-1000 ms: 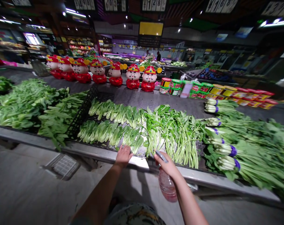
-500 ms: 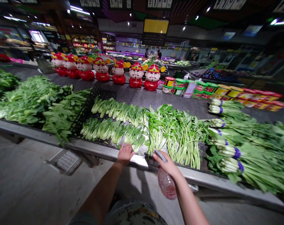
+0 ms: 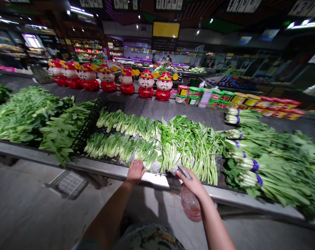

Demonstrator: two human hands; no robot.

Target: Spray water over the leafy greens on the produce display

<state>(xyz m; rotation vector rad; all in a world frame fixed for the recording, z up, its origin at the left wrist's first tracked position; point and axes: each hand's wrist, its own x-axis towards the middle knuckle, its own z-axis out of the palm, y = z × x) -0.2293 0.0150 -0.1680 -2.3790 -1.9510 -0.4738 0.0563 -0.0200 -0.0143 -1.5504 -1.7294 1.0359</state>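
My left hand [image 3: 136, 171] lies at the front edge of the sloping vegetable stand, palm down with its fingers stretched out. Its fingertips are close to the front row of bok choy [image 3: 108, 146]; whether they touch a leaf I cannot tell. My right hand [image 3: 190, 180] grips a spray bottle [image 3: 190, 205] by its neck and grey head, and the clear pinkish body hangs below in front of the stand's metal rim [image 3: 214, 194]. Just beyond the bottle lie long-stemmed water spinach [image 3: 199, 152] bunches. A second bok choy row [image 3: 128, 123] sits farther back.
Greens tied with purple tape [image 3: 247, 165] fill the right side. A black plastic divider [image 3: 88, 121] separates leafy greens [image 3: 19, 113] on the left. Red figurines [image 3: 146, 85] and stacked tubs [image 3: 240, 100] line the back. A crate [image 3: 69, 184] rests on the floor.
The view has swung slightly right, so the stand sits farther left. My right hand and the spray bottle have shifted a little rightward, away from my left hand, which stays by the bok choy.
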